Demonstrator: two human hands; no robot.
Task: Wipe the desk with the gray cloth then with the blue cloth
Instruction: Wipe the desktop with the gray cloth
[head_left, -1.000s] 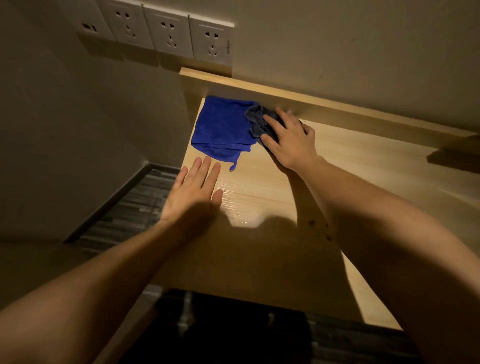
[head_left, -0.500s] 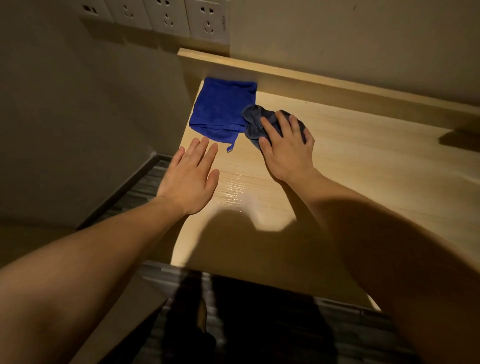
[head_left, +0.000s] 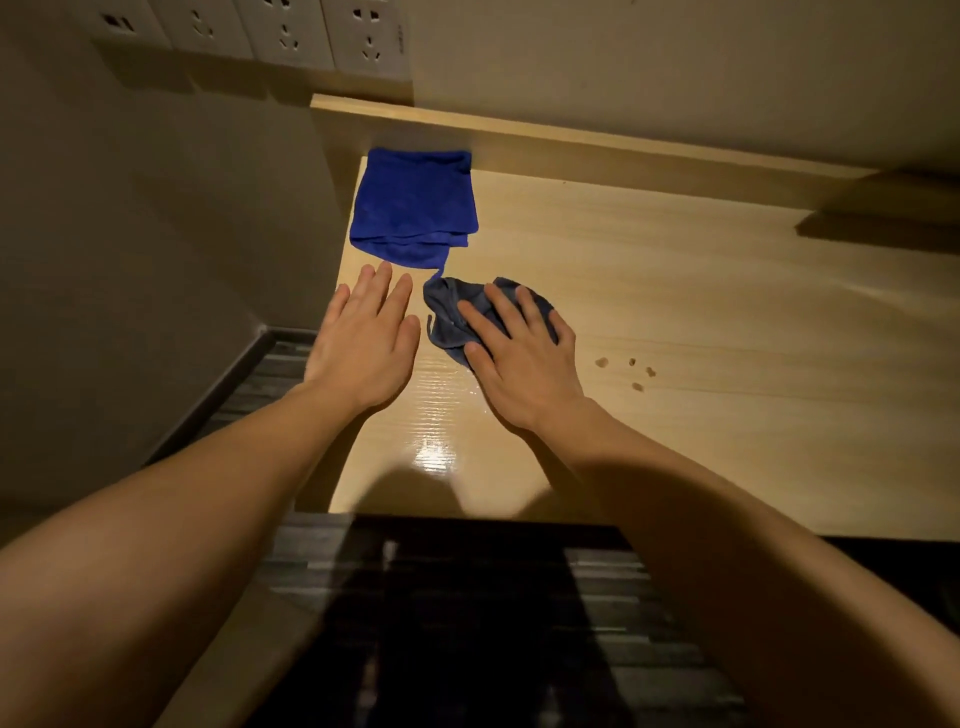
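Note:
A crumpled gray cloth (head_left: 451, 317) lies on the light wooden desk (head_left: 701, 312), near its left side. My right hand (head_left: 519, 358) presses flat on the cloth, fingers spread over its right part. A folded blue cloth (head_left: 413, 202) rests in the desk's back left corner, a thin loop trailing from it toward the gray cloth. My left hand (head_left: 366, 343) lies flat and open on the desk's left edge, just left of the gray cloth, holding nothing.
A raised wooden ledge (head_left: 597, 143) runs along the back of the desk against the wall. Several wall sockets (head_left: 322, 36) sit above the left corner. A few small crumbs (head_left: 631, 371) lie right of my right hand. Dark striped floor (head_left: 467, 623) shows below the near edge.
My right hand has dragged the gray cloth from beside the blue cloth at the back toward me. It now lies apart from the blue cloth. My left hand stayed on the left edge.

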